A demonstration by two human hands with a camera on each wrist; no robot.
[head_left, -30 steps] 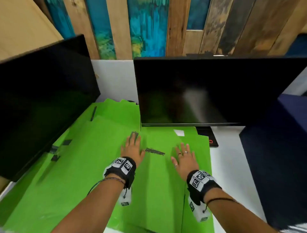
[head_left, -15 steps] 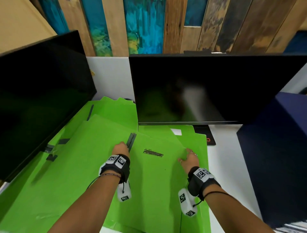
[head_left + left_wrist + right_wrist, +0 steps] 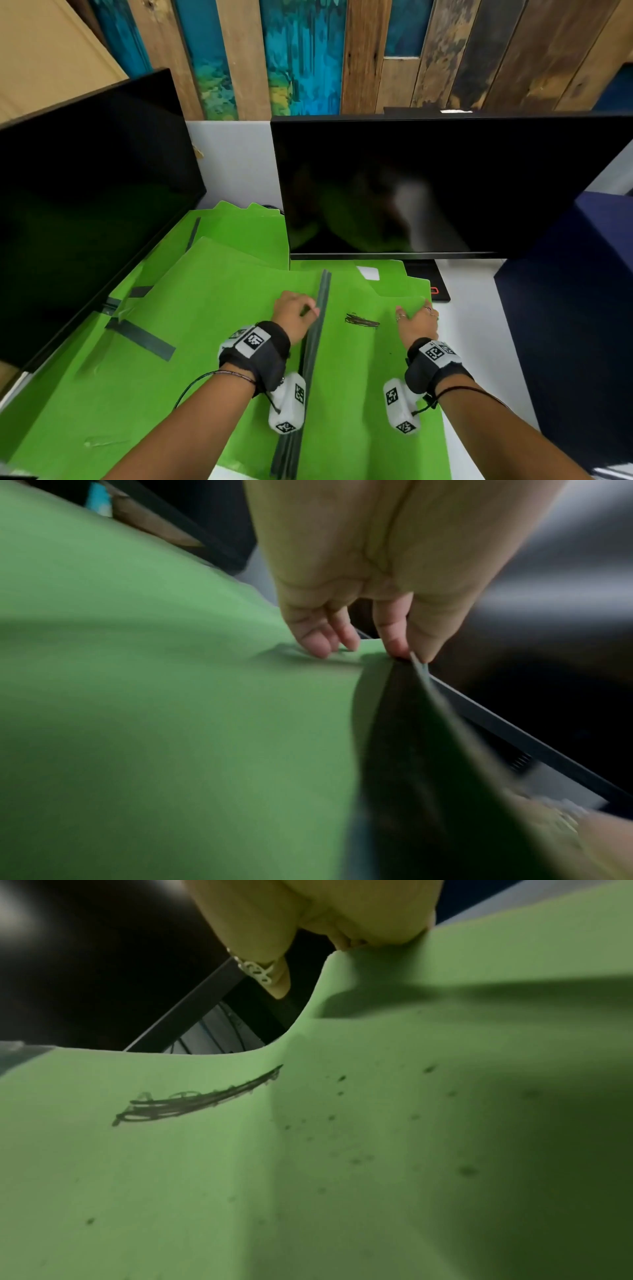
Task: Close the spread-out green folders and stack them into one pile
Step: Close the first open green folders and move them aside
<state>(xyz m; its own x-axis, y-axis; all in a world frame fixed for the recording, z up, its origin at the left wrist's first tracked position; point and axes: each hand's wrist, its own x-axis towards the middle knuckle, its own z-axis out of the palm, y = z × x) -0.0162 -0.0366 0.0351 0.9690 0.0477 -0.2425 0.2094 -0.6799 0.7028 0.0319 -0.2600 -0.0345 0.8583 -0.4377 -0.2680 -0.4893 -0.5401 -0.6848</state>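
Between the hands, a thin, floppy folder bowed (best pinched at edges): left hand nipped its spine, right hand its corner.

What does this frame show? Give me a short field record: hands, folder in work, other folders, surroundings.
left hand: pinches the dark spine strip of the top green folder
right hand: grips that folder's far right edge, lifted
mark: black scribble on the raised flap
other folders: lie open, overlapping, on the left
surroundings: two dark monitors, white desk
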